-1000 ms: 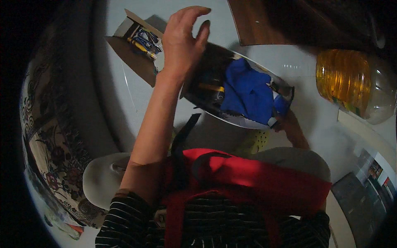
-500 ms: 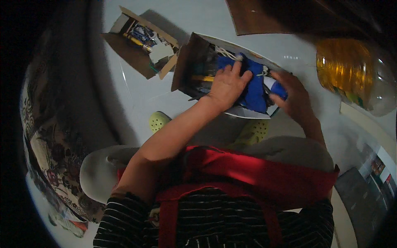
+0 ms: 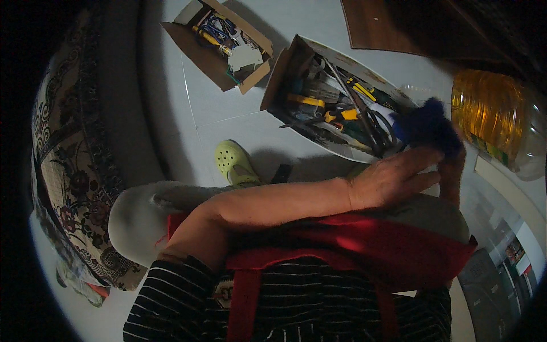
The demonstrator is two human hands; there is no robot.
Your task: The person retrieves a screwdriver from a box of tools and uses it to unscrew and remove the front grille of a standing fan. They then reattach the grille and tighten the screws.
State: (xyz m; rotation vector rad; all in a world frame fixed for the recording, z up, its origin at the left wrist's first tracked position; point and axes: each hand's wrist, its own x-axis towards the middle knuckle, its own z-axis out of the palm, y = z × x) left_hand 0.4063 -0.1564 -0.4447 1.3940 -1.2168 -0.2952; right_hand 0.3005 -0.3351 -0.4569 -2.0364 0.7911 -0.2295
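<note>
One crumpled blue cloth (image 3: 426, 122) sits bunched in the right hand (image 3: 454, 164); whether the left hand (image 3: 390, 175), fingers beside it, also grips, I cannot tell. Leftward lies one long, open cardboard box (image 3: 278, 82) of tools; beyond, one smaller brown cardboard box (image 3: 195, 52).

Bottle (image 3: 487, 111), large, clear, ribbed, part filled with amber liquid; on its side, far right. Panel (image 3: 393, 28), dark brown, straight-edged, top right, small pale speck near corner. Floor (image 3: 211, 105), pale, glossy, thin seams. Fabric (image 3: 74, 194), beige, dark floral and scroll pattern, left. Ledge (image 3: 507, 185), off-white, below bottle. Flat slab (image 3: 487, 285), dark grey, lower right. Crumpled bundle (image 3: 77, 285), pale with orange patch, lower left, details unclear.
</note>
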